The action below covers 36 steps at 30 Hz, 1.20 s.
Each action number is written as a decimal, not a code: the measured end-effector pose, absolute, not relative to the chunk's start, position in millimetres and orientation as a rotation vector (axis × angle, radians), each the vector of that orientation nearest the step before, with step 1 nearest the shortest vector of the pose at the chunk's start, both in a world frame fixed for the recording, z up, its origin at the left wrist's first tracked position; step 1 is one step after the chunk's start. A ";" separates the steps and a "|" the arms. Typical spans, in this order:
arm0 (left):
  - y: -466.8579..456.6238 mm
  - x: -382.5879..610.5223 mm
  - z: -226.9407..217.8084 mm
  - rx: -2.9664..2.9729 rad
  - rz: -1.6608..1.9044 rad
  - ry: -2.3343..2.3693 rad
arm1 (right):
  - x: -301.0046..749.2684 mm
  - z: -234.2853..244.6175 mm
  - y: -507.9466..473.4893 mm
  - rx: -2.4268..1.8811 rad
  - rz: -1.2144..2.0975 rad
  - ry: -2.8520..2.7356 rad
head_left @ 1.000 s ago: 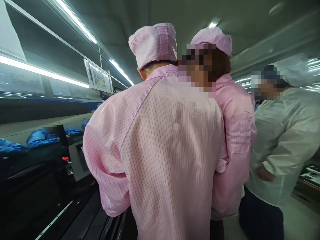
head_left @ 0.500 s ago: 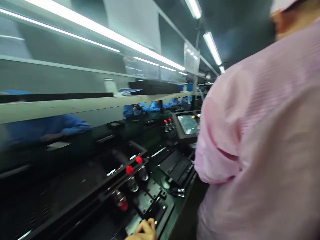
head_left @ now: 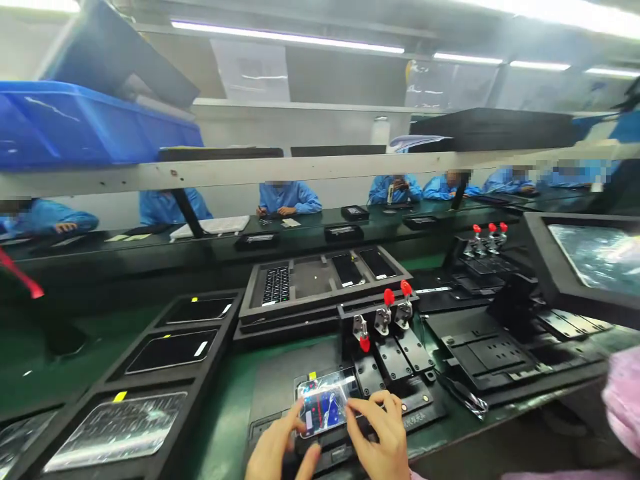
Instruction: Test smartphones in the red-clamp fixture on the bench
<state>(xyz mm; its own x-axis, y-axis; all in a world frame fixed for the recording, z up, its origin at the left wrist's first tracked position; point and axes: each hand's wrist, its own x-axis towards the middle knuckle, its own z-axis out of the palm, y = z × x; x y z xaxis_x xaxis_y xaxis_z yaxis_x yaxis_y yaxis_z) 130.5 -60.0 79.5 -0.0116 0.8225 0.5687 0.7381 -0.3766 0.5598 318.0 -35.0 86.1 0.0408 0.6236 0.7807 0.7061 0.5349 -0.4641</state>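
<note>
An opened phone (head_left: 323, 402) with a blue board showing lies in a black fixture (head_left: 400, 363) at the bench's near edge. My left hand (head_left: 280, 452) pinches the phone's left edge with index finger and thumb. My right hand (head_left: 381, 437) grips its right edge, index finger along the lower side and the other fingers curled over the fixture. Three red-handled toggle clamps (head_left: 385, 312) stand just behind the phone.
A long black tray (head_left: 210, 347) with phone screens runs along the left, and another tray (head_left: 310, 293) of parts sits behind the fixture. A monitor (head_left: 590, 261) and a second fixture (head_left: 493, 350) stand to the right, beside a person's pink sleeve (head_left: 625, 400). People in blue sit across the bench.
The view swung from people's pink-coated backs down to the bench. Both my hands came into view and are now on the phone in the fixture.
</note>
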 end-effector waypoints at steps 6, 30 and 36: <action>-50.6 155.4 101.2 2.381 1.087 1.504 | 312.1 92.2 -38.9 -0.994 -0.048 -1.849; -47.6 167.8 66.3 1.407 1.366 1.966 | 343.3 142.8 33.1 -1.420 -0.365 -1.978; -46.6 177.2 71.5 1.272 1.478 1.923 | 349.2 174.1 35.0 -1.228 -0.011 -1.831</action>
<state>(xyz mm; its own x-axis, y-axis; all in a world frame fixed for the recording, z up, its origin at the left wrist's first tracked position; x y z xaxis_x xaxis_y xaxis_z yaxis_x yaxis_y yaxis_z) 177.2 -46.6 71.5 -0.5058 0.8377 0.2062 0.4145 0.0264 0.9096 349.2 35.0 174.1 -0.0979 0.7327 0.6735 0.7404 0.5058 -0.4426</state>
